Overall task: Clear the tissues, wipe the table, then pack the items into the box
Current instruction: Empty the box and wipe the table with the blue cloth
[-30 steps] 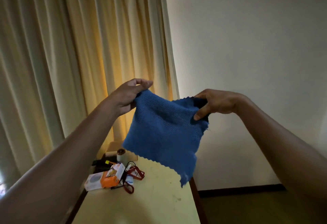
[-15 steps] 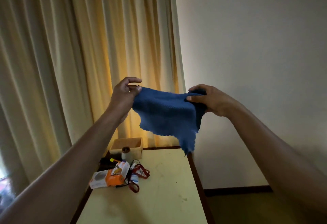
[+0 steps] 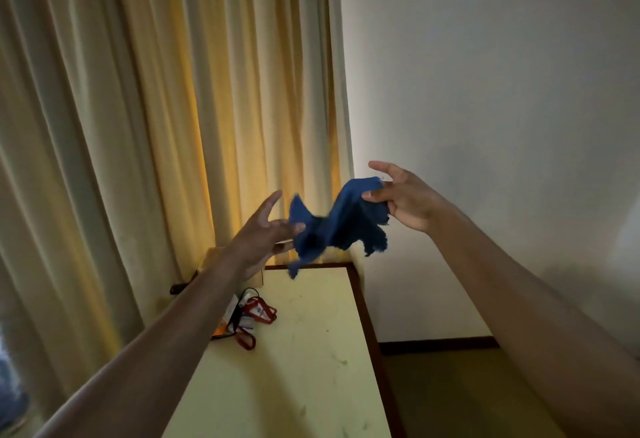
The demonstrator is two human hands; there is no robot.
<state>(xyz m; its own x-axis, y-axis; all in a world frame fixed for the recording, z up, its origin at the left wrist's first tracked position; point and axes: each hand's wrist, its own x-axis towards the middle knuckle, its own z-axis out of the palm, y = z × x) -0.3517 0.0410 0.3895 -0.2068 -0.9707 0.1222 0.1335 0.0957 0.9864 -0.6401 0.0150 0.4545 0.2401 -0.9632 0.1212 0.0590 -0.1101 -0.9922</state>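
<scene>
A blue cloth hangs crumpled in the air above the far end of the pale yellow table. My right hand pinches its upper right corner between thumb and fingers, with the index finger stretched out. The straight fingertips of my left hand touch the cloth's left edge, thumb raised. A cardboard box at the table's far left corner is mostly hidden behind my left wrist. No tissues are in view.
Red lanyards and a black cable lie in a small pile beside my left forearm, with an orange packet half hidden under it. A black object juts out by the curtain. A white wall stands to the right.
The cloth, held spread between both hands before, is now bunched up. My left hand has let go of its corner and opened; both hands have dropped lower.
</scene>
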